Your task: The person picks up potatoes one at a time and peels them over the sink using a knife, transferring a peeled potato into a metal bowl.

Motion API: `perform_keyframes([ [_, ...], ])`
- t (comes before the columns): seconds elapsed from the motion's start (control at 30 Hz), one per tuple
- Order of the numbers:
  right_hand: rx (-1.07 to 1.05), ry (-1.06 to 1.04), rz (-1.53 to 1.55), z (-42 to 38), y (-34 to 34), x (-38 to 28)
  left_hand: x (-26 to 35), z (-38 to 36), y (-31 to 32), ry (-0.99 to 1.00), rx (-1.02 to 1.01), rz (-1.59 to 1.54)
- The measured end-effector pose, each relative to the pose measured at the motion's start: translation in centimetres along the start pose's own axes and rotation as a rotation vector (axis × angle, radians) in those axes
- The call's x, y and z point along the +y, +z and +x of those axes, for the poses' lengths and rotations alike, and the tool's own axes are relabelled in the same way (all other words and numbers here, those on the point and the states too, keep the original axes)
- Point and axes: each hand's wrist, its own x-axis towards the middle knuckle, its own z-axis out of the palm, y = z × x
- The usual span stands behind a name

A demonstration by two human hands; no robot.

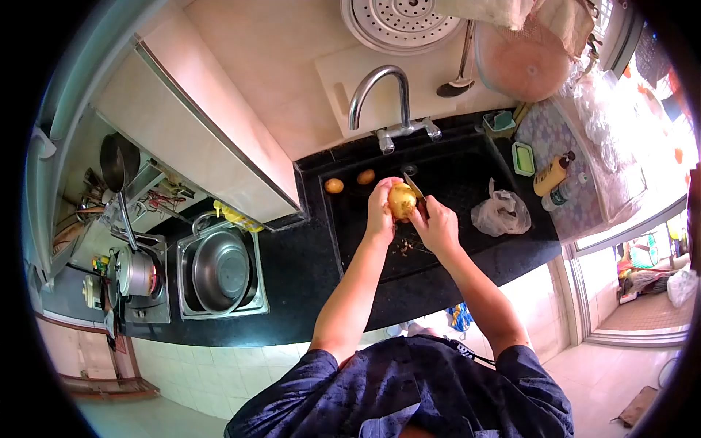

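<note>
A partly peeled potato [401,201] is gripped in my left hand [380,212], whose fingers wrap round its left side. My right hand [438,225] is closed on a knife [414,187], its blade lying along the potato's upper right side. The right thumb rests near the potato's lower edge. Both hands are above the black sink [350,241]. Brown peelings [404,247] lie below them in the sink. Two unpeeled potatoes, one at the sink's left [334,186] and another slightly further right [366,177], lie near its back left corner.
A curved faucet [404,95] rises behind the sink. On the right are a clear plastic bag [502,213], a green soap dish [523,159] and bottles [555,175]. To the left, a metal basin [220,269] sits in a steel sink, beside a pot [136,271] on a stove.
</note>
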Motion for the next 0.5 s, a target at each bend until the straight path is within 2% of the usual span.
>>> perform_keyframes([
  [0.03, -0.006, 0.021, 0.019, -0.2, 0.9, 0.3, 0.0, 0.2, 0.1, -0.041, 0.019, -0.012],
  [0.13, 0.057, -0.060, -0.030, -0.7, 1.7, 0.5, -0.8, 0.6, 0.2, 0.123, 0.073, 0.100],
  [0.23, -0.013, -0.207, -0.021, 0.0, 0.9, 0.6, -0.8, 1.0, -0.4, 0.092, 0.035, 0.090],
  [0.27, 0.009, -0.175, 0.034, 0.6, 0.3, 0.5, -0.5, 1.0, -1.0, 0.092, -0.035, 0.166],
  [0.3, -0.011, -0.126, -0.042, 1.3, -1.0, -0.4, -0.1, 1.1, -1.1, 0.064, -0.070, 0.153],
  [0.37, -0.095, -0.142, -0.069, 1.3, -0.1, 0.9, 0.4, 1.1, -1.3, 0.004, -0.139, 0.128],
  [0.4, -0.072, -0.172, -0.073, 0.9, 0.4, 1.2, 0.1, 1.3, -1.4, -0.051, -0.112, 0.100],
  [0.5, -0.035, -0.266, -0.084, 0.4, 0.7, 1.6, 0.2, 1.3, -1.4, 0.058, -0.118, 0.313],
])
